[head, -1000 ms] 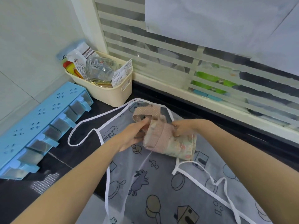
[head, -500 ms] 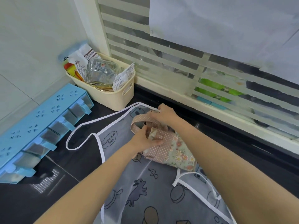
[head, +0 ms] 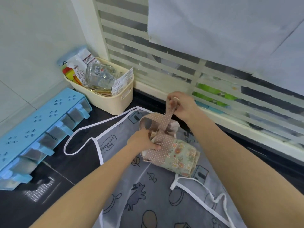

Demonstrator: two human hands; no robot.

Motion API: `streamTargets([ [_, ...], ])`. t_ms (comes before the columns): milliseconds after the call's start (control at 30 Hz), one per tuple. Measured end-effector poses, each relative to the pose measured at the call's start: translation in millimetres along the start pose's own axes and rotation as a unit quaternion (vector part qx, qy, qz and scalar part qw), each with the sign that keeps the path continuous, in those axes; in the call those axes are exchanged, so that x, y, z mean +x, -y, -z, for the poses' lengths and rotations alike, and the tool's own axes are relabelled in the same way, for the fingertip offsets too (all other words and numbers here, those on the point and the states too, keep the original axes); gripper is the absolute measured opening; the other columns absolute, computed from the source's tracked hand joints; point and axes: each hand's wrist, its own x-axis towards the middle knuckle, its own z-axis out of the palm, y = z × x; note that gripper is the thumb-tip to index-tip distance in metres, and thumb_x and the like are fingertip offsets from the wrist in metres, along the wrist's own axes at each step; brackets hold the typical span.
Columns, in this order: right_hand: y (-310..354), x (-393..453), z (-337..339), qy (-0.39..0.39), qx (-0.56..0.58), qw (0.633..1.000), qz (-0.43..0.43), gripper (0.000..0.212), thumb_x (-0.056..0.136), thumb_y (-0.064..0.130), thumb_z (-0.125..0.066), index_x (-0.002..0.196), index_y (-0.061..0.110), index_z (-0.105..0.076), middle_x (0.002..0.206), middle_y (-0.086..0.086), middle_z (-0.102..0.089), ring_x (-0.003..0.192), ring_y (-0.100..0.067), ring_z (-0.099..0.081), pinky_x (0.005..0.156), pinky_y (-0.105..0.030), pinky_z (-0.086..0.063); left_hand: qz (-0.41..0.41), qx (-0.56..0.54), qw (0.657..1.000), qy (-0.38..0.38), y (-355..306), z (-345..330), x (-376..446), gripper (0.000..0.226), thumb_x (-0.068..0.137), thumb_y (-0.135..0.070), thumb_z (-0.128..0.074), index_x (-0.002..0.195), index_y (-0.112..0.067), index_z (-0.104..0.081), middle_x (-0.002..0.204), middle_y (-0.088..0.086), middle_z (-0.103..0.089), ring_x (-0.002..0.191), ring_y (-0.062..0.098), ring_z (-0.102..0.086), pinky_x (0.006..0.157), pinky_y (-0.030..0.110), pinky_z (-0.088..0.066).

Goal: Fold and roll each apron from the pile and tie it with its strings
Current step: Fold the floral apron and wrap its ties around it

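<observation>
Our floral apron (head: 176,156) is rolled; left hand (head: 144,141) pins it, right hand (head: 181,104) pulls its dotted strap (head: 169,119) taut. The grey apron (head: 148,191) at lower centre lies unfolded.

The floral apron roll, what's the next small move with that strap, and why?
Probably draw the dotted strap snug with the right hand, which holds it raised, while the left hand pins the floral apron roll; a loose loop shows.

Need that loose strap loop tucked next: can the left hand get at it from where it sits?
Probably yes. The left hand presses the roll right beside the loop, with nothing between them. But letting go may loosen the wrap while the right hand pulls the strap taut.
</observation>
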Motion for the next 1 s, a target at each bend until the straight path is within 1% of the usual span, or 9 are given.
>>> streamTargets([
  [133,10.4,-14.2,32.1,0.020,0.075,0.997,0.025,0.008,0.086,0.000,-0.062,0.090,0.004,-0.057,0.079,-0.013,-0.060,0.064,-0.018,-0.061,0.061,-0.028,-0.055,0.006,-0.003,1.000,0.014,4.7,-0.4,-2.7,0.086,0.060,-0.056,-0.078,0.129,-0.011,-0.051,0.125,0.006,-0.059,0.112,0.024,-0.055,0.089,0.033,-0.046],
  [233,6.3,-19.7,48.1,0.010,0.069,0.993,0.091,0.039,0.092,0.002,-0.055,0.130,0.005,-0.046,0.102,-0.014,-0.062,0.091,-0.022,-0.063,0.078,-0.029,-0.052,0.002,-0.010,1.000,0.027,4.7,2.0,-3.2,0.094,0.052,-0.060,-0.079,0.129,-0.013,-0.051,0.126,0.003,-0.058,0.113,0.023,-0.055,0.094,0.036,-0.046],
  [367,-7.0,-35.0,76.8,0.002,0.013,0.992,0.123,0.065,0.092,-0.003,-0.053,0.146,0.014,-0.022,0.114,-0.014,-0.056,0.111,-0.027,-0.058,0.088,-0.030,-0.048,-0.017,0.016,1.000,0.012,1.3,4.9,-0.2,0.080,0.062,-0.055,-0.079,0.126,-0.015,-0.052,0.124,0.005,-0.060,0.109,0.024,-0.057,0.091,0.036,-0.047],
  [433,-9.3,-39.0,83.0,0.018,0.046,0.995,0.091,0.066,0.092,-0.006,-0.049,0.148,0.013,-0.020,0.112,-0.014,-0.054,0.106,-0.026,-0.059,0.085,-0.031,-0.050,-0.015,0.027,0.999,0.009,-3.1,5.3,1.1,0.079,0.065,-0.052,-0.078,0.128,-0.014,-0.050,0.123,0.005,-0.059,0.110,0.025,-0.056,0.089,0.033,-0.047],
  [600,-13.3,-41.3,78.6,0.008,0.030,0.999,0.032,0.043,0.088,-0.015,-0.031,0.126,-0.006,-0.049,0.107,-0.019,-0.058,0.080,-0.019,-0.057,0.057,-0.022,-0.055,-0.022,0.025,0.999,0.010,-12.0,5.2,2.2,0.091,0.069,-0.044,-0.079,0.142,-0.013,-0.033,0.133,0.008,-0.051,0.119,0.026,-0.051,0.095,0.033,-0.044],
  [733,-15.7,-46.2,99.5,0.026,0.066,0.997,-0.025,0.028,0.094,-0.002,-0.042,0.118,-0.005,-0.056,0.100,-0.019,-0.068,0.081,-0.019,-0.067,0.057,-0.022,-0.056,-0.061,0.095,0.993,0.045,-20.9,10.5,-0.3,0.085,0.076,-0.044,-0.073,0.143,-0.014,-0.030,0.136,0.005,-0.048,0.121,0.024,-0.049,0.099,0.033,-0.041],
  [833,-18.8,-50.1,106.0,0.039,0.038,0.997,-0.055,0.014,0.091,0.012,-0.059,0.103,0.008,-0.063,0.096,-0.012,-0.071,0.073,-0.016,-0.069,0.059,-0.023,-0.056,-0.060,0.244,0.967,0.045,-40.0,15.4,-7.3,0.072,0.080,-0.048,-0.067,0.138,-0.016,-0.038,0.135,0.006,-0.047,0.125,0.027,-0.042,0.103,0.039,-0.034],
  [900,-18.8,-51.3,103.0,0.046,-0.054,0.996,-0.047,0.021,0.088,0.004,-0.061,0.108,0.011,-0.061,0.097,-0.010,-0.070,0.075,-0.014,-0.067,0.063,-0.023,-0.055,-0.092,0.342,0.935,0.011,-56.1,15.2,-12.1,0.062,0.084,-0.040,-0.065,0.135,-0.014,-0.040,0.139,0.009,-0.040,0.131,0.028,-0.032,0.106,0.041,-0.028],
  [1000,-14.1,-52.9,95.1,0.047,-0.142,0.989,-0.019,0.034,0.088,-0.012,-0.049,0.117,0.005,-0.057,0.106,-0.015,-0.065,0.058,-0.007,-0.062,0.045,-0.016,-0.046,-0.184,0.395,0.900,-0.010,-71.6,8.6,-13.5,0.061,0.085,-0.031,-0.062,0.137,-0.012,-0.035,0.141,0.009,-0.037,0.133,0.027,-0.030,0.108,0.039,-0.024],
])
